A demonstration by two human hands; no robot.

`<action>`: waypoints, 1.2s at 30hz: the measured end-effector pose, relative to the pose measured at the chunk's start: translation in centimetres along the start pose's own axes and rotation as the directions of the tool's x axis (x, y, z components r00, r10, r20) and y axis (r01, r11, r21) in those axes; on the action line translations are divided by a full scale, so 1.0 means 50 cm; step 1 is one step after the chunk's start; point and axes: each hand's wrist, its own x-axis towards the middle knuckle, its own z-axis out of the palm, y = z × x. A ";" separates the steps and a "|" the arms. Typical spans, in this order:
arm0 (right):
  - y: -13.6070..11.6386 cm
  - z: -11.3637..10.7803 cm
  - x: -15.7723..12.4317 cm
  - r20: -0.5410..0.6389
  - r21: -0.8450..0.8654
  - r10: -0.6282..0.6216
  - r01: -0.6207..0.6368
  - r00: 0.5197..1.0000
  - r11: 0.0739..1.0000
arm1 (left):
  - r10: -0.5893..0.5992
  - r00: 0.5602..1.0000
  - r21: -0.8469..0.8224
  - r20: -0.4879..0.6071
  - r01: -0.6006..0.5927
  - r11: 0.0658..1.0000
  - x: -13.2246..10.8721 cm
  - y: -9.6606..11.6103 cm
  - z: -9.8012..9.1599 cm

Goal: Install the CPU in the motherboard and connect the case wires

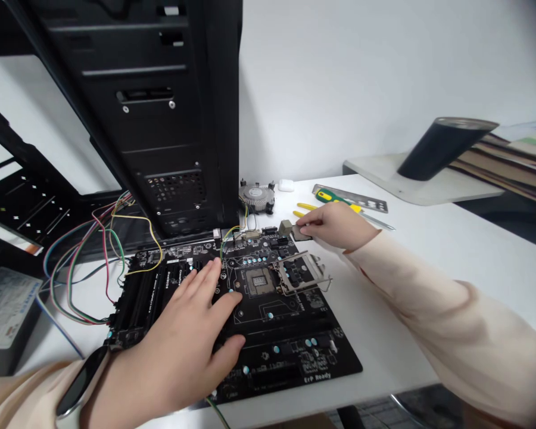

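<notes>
My left hand (187,339) lies with its fingers spread over a black motherboard (286,333) on the table. The board's CPU socket (259,281) is uncovered, with its metal load frame (301,273) swung up to the right. At the board's far right corner, my right hand (335,225) is closed in a pinch beside a small beige connector block (285,227). A small, flat greyish piece (301,233) shows at those fingertips; its kind is not clear. Thin coloured wires (74,286) run along the board's left side.
An upright black computer case (183,131) stands behind the board. Close by are a CPU cooler fan (256,196), a small white case (286,185), a green-and-yellow screwdriver (335,198) and a metal plate (375,203). A power supply (11,316) sits left; a dark cylinder (444,149) stands right.
</notes>
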 end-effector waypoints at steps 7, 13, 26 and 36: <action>-0.005 0.001 0.000 -0.011 -0.067 -0.037 0.037 0.999 0.997 | 0.007 1.000 0.010 -0.001 -0.007 1.000 0.003 0.002 -0.002; -0.026 -0.032 -0.021 -0.288 -0.055 -0.118 0.106 0.950 0.993 | -0.006 1.000 0.001 0.006 0.006 1.000 0.004 0.005 -0.005; -0.282 -0.042 -0.089 0.289 -0.219 -0.575 0.638 0.765 0.738 | -0.102 0.995 -0.035 0.011 0.102 0.994 0.003 0.010 -0.003; -0.279 0.048 -0.067 0.265 -0.292 -0.523 0.585 0.810 0.757 | -0.105 0.994 -0.063 0.016 0.106 0.992 0.003 0.011 -0.004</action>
